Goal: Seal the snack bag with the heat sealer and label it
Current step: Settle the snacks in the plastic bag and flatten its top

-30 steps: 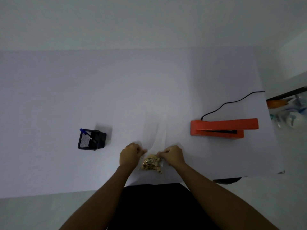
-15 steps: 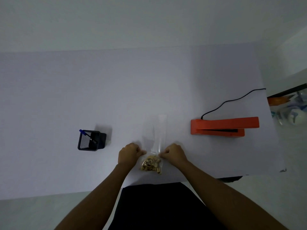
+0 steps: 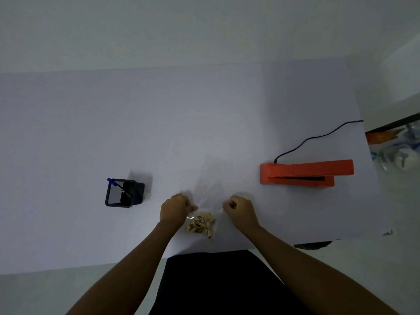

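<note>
A clear snack bag (image 3: 210,189) lies on the white table near the front edge, with pale snack pieces (image 3: 201,225) bunched at its near end and its long empty part stretching away from me. My left hand (image 3: 173,210) pinches the bag's left edge just above the snacks. My right hand (image 3: 239,209) pinches its right edge at the same height. The orange heat sealer (image 3: 304,175) sits to the right of the bag, well clear of both hands, with its jaw facing me.
A black mesh pen holder (image 3: 121,193) with a blue pen (image 3: 112,181) stands left of my hands. The sealer's black cord (image 3: 318,138) runs back to the table's right edge. Clutter lies on a shelf beyond that edge (image 3: 395,148).
The bag's empty upper part has been spread flatter and wider between my hands. My hands have drawn slightly apart.
</note>
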Motion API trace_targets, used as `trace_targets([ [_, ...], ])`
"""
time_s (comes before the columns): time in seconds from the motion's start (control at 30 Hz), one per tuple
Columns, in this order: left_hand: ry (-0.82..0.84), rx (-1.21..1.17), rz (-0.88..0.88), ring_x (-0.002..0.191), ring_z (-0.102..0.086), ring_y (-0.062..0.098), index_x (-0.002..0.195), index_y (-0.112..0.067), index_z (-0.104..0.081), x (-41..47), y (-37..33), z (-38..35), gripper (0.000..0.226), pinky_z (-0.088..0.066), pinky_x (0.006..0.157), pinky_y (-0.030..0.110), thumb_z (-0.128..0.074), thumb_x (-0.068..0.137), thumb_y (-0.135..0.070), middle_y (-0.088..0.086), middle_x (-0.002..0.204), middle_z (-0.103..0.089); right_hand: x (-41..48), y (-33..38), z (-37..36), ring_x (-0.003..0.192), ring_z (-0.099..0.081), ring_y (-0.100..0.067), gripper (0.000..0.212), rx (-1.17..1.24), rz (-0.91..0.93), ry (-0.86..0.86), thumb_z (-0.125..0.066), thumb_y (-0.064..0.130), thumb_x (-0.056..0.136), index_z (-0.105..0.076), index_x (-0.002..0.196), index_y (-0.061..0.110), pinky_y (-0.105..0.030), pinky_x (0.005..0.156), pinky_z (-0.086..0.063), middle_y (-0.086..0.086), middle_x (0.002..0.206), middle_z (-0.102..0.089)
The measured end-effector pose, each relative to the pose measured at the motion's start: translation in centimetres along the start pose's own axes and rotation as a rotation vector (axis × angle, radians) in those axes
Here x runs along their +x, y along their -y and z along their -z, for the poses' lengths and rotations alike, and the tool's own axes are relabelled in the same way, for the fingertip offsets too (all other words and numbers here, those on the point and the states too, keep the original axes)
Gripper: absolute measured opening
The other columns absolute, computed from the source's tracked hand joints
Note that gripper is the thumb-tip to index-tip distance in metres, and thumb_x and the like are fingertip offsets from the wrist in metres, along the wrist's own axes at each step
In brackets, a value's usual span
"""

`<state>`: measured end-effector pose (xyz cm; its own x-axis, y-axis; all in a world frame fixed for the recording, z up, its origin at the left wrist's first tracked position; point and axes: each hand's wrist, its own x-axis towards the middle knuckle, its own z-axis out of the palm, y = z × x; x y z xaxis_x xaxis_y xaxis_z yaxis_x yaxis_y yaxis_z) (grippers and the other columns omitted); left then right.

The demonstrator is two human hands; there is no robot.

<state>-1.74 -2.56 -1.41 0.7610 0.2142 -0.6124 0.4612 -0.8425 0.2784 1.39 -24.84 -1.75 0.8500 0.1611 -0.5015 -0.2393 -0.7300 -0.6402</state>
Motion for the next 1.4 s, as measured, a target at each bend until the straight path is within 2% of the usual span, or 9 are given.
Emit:
trace_targets([
  [0.13, 0.001, -0.002, 0.013, 0.063, -0.059, 0.019, 0.065, -0.019, -0.060, -0.1, 0.1, -0.1, 0.039, -0.041, 0.055, 0.027, -0.069, 0.080, -0.054, 0.000, 0.070, -0.062, -0.5, 0.8, -1.5, 0.057, -0.050, -0.010, 0.030, 0.074, 0.042, 0.077, -0.070, 0.030, 0.086, -0.054, 0.064, 0.019, -0.027, 0.056, -0.040, 0.007, 0.059, -0.054],
  [0.4, -0.038, -0.040, 0.046, 0.065, -0.057, 0.019, 0.074, -0.017, -0.053, -0.4, -0.5, 0.3, 0.040, -0.041, 0.056, 0.029, -0.076, 0.075, -0.049, 0.001, 0.075, -0.060, -0.3, -0.3, -1.7, 0.063, -0.059, -0.018, 0.027, -0.100, -0.119, 0.097, -0.075, 0.032, 0.080, -0.057, 0.067, 0.016, -0.032, 0.059, -0.044, 0.003, 0.064, -0.060],
  [0.5, -0.124, -0.004, -0.039, 0.074, -0.061, 0.024, 0.087, -0.010, -0.057, -0.7, -1.4, 0.2, 0.032, -0.051, 0.064, 0.034, -0.076, 0.080, -0.035, 0.005, 0.086, -0.061, -0.1, 0.0, -1.6, 0.064, -0.060, -0.017, 0.028, -0.132, -0.140, 0.096, -0.075, 0.033, 0.078, -0.060, 0.070, 0.012, -0.030, 0.056, -0.042, 0.001, 0.068, -0.064],
  [0.63, -0.133, 0.051, -0.254, 0.082, -0.063, 0.026, 0.090, -0.011, -0.065, -1.9, -4.0, -0.6, 0.012, -0.053, 0.071, 0.036, -0.058, 0.091, -0.020, 0.006, 0.093, -0.062, 0.3, -0.1, -1.7, 0.068, -0.064, -0.020, 0.031, -0.164, -0.170, 0.114, -0.076, 0.038, 0.077, -0.064, 0.073, 0.010, -0.030, 0.057, -0.043, -0.003, 0.072, -0.068],
  [0.8, 0.110, 0.388, -0.387, 0.111, -0.054, 0.032, 0.114, -0.015, -0.058, -3.9, -5.1, -2.8, 0.027, -0.046, 0.087, 0.040, -0.049, 0.093, -0.031, 0.012, 0.118, -0.056, 0.7, -0.5, -1.4, 0.064, -0.061, -0.017, 0.031, -0.114, -0.182, 0.144, -0.078, 0.037, 0.076, -0.066, 0.072, 0.008, -0.028, 0.058, -0.043, -0.001, 0.069, -0.067],
  [0.93, 0.098, 0.433, -0.342, 0.119, -0.045, 0.039, 0.127, -0.023, -0.050, -5.2, -4.7, -4.0, 0.051, -0.038, 0.096, 0.047, -0.044, 0.090, -0.058, 0.018, 0.138, -0.044, 0.9, -1.3, -0.9, 0.051, -0.055, -0.010, 0.031, 0.035, -0.213, 0.146, -0.078, 0.030, 0.078, -0.058, 0.060, 0.015, -0.023, 0.050, -0.044, 0.003, 0.055, -0.061],
  [1.07, 0.091, 0.422, -0.293, 0.124, -0.038, 0.041, 0.138, -0.028, -0.040, -5.7, -5.2, -4.3, 0.074, -0.033, 0.101, 0.050, -0.035, 0.081, -0.076, 0.019, 0.145, -0.036, 0.6, -0.9, -0.2, 0.047, -0.058, -0.015, 0.033, 0.371, -0.247, 0.091, -0.067, 0.025, 0.092, -0.066, 0.070, 0.000, -0.033, 0.051, -0.051, -0.006, 0.059, -0.068],
  [1.23, 0.070, 0.411, -0.253, 0.131, -0.029, 0.049, 0.147, -0.031, -0.026, -6.3, -5.9, -5.1, 0.090, -0.029, 0.104, 0.057, -0.030, 0.075, -0.085, 0.024, 0.148, -0.030, 0.9, 1.8, -0.3, 0.070, -0.071, -0.027, 0.038, 0.777, -0.310, 0.196, -0.054, 0.027, 0.101, -0.072, 0.087, -0.003, -0.032, 0.066, -0.057, -0.017, 0.078, -0.074],
  [1.4, 0.125, 0.385, -0.228, 0.141, -0.011, 0.053, 0.153, -0.035, -0.011, -6.7, -5.8, -4.9, 0.101, -0.015, 0.110, 0.064, -0.030, 0.071, -0.090, 0.022, 0.158, -0.013, 1.8, 2.2, -1.6, 0.095, -0.073, -0.035, 0.041, 0.822, -0.332, 0.349, -0.048, 0.028, 0.103, -0.074, 0.093, -0.002, -0.040, 0.091, -0.057, -0.022, 0.096, -0.076],
])
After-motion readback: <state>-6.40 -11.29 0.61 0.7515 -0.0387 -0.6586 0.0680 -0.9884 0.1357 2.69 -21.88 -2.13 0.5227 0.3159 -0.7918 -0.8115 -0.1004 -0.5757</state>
